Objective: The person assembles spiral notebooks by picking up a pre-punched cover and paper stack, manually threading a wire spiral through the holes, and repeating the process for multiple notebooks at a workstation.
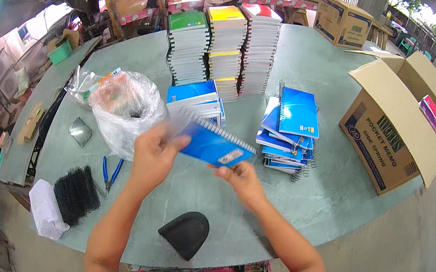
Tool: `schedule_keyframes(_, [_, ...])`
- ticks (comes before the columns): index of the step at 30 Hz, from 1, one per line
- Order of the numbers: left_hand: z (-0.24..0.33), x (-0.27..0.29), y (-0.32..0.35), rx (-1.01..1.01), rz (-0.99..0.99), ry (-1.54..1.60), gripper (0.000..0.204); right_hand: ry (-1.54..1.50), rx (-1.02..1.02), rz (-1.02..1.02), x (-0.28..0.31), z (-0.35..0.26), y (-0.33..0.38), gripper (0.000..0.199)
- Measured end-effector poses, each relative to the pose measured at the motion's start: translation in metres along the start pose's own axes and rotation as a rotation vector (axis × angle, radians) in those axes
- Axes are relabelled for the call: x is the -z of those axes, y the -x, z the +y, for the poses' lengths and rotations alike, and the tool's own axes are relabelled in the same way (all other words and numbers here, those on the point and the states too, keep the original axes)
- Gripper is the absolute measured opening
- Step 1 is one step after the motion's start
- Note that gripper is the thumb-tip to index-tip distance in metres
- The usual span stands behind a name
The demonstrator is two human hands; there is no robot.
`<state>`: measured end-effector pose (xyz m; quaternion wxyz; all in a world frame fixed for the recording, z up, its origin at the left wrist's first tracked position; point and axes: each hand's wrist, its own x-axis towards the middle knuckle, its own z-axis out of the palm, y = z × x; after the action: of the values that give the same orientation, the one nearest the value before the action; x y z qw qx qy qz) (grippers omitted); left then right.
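Observation:
A blue spiral notebook (pixel 214 142) is held tilted above the table between my two hands. My left hand (pixel 157 146) grips its left end, with the thumb on the cover; the fingers there are blurred. My right hand (pixel 241 179) pinches the lower right edge between thumb and fingers. The wire coil runs along the notebook's upper edge. Just behind it lies a low stack of blue notebooks (pixel 193 95). To the right stands an uneven pile of blue spiral notebooks (pixel 298 115), some coils sticking out.
Tall stacks of green notebooks (pixel 187 44), yellow notebooks (pixel 227 28) and red notebooks (pixel 261 45) stand behind. At left are a clear plastic bag (pixel 127 109), blue-handled pliers (pixel 110 174) and black wire coils (pixel 76 194). A black pad (pixel 185 234) lies near me. An open carton (pixel 379 140) stands right.

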<state>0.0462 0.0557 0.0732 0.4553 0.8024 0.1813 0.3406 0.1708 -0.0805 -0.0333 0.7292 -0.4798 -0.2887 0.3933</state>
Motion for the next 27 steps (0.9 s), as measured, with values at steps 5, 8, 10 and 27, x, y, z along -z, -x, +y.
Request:
schedule_keyframes(5, [0.063, -0.076, -0.07, -0.647, 0.206, -0.132, 0.017, 0.27, -0.014, -0.111, 0.02, 0.049, 0.01, 0.033])
schedule_keyframes(8, [0.023, -0.136, -0.075, -0.638, -0.419, -0.652, 0.02, 0.515, 0.038, -0.232, 0.015, 0.053, 0.009, 0.03])
schedule_keyframes(10, [0.021, -0.161, -0.059, -0.775, -0.177, -0.595, 0.024, 0.554, 0.059, -0.228, 0.019, 0.057, 0.01, 0.027])
schedule_keyframes(27, [-0.125, -0.018, -0.081, -0.273, -0.167, -0.986, 0.035, 0.688, 0.101, -0.137, 0.011, 0.046, 0.012, 0.019])
